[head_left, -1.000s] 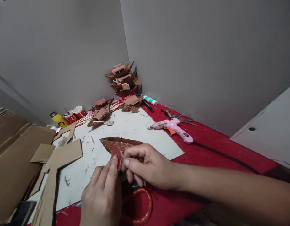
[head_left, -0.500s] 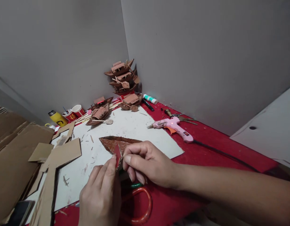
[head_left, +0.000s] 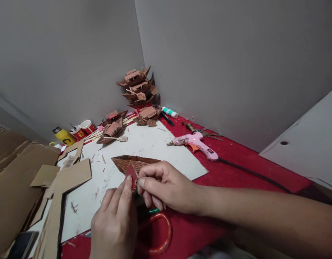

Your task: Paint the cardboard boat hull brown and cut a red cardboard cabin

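Observation:
A small red-faced piece of corrugated cardboard is pinched in my left hand, its cut edge turned to the right. My right hand is closed at that edge, thumb against bent fingers; whether it grips the cardboard or something tiny is hidden. Just beyond both hands lies a brown model boat hull on a white board, its right end covered by my right hand. Below the hands, scissors with an orange-red handle loop and a green one lie partly hidden.
A pink glue gun with a black cord lies on the red table surface. Several finished model boats stand in the back corner. Cardboard pieces cover the left, near a yellow bottle and paper cups.
The whole view has shifted slightly. The cardboard piece has turned a little, showing more of its red face. Both hands stay close together at it.

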A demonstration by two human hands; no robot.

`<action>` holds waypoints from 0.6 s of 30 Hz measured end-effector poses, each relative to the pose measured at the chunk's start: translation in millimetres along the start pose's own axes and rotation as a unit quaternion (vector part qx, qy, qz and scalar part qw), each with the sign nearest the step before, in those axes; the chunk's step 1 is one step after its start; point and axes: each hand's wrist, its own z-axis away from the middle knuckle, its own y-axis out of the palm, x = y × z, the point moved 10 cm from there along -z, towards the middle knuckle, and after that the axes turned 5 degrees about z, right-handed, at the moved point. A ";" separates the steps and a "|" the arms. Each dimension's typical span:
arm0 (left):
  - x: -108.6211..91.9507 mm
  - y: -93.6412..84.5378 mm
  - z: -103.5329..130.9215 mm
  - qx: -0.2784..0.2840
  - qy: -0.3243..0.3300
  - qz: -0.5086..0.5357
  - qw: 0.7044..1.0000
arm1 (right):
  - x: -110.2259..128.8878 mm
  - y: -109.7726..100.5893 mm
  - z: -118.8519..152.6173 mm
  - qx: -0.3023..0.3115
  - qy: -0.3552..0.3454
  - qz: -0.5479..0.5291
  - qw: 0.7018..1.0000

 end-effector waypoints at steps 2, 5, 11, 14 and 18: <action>-0.6 0.5 -0.1 -0.002 0.002 0.003 1.000 | 0.2 -1.0 -0.5 -0.004 -0.004 -0.004 1.000; -0.3 -0.7 -0.5 -0.013 0.003 0.018 1.000 | 0.1 -2.9 -0.8 -0.014 -0.014 -0.023 1.000; 2.8 -24.9 -5.9 -0.069 0.000 0.047 0.996 | -4.6 2.1 -1.2 -0.004 -0.019 -0.068 0.997; 3.7 -35.4 -8.9 -0.094 -0.004 0.034 0.995 | -8.1 8.1 0.4 0.018 0.002 -0.068 0.998; -1.9 -27.5 -7.9 -0.078 0.030 0.036 0.996 | 2.3 4.5 4.9 0.005 -0.030 -0.041 0.999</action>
